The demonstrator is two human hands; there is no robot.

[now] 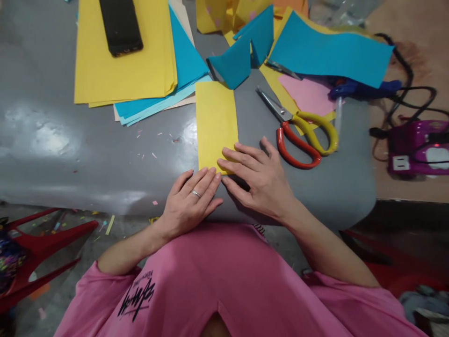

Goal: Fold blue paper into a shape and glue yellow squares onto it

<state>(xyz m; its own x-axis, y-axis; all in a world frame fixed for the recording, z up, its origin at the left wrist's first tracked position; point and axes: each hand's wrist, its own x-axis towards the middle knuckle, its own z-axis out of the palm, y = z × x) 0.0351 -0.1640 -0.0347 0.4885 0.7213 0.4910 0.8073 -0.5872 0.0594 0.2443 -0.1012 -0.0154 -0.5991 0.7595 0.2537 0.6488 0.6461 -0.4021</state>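
A narrow yellow paper rectangle (215, 124) lies upright in front of me on the grey table cover. My left hand (192, 199) rests with its fingertips on the paper's lower edge; its fingers lie flat, and a ring shows on one. My right hand (259, 175) is spread, fingertips touching the lower right side of the same paper. Neither hand grips anything. Scissors (291, 126) with one red and one yellow handle lie just beyond my right hand, blades towards the upper left.
A black phone (121, 28) lies on stacked yellow sheets (87, 70), over blue sheets (185, 61). Folded blue paper (235, 61), a blue sheet (331, 51), pink paper (305, 93), a blue glue gun (372, 88) and a purple device (417, 145) with cables are around.
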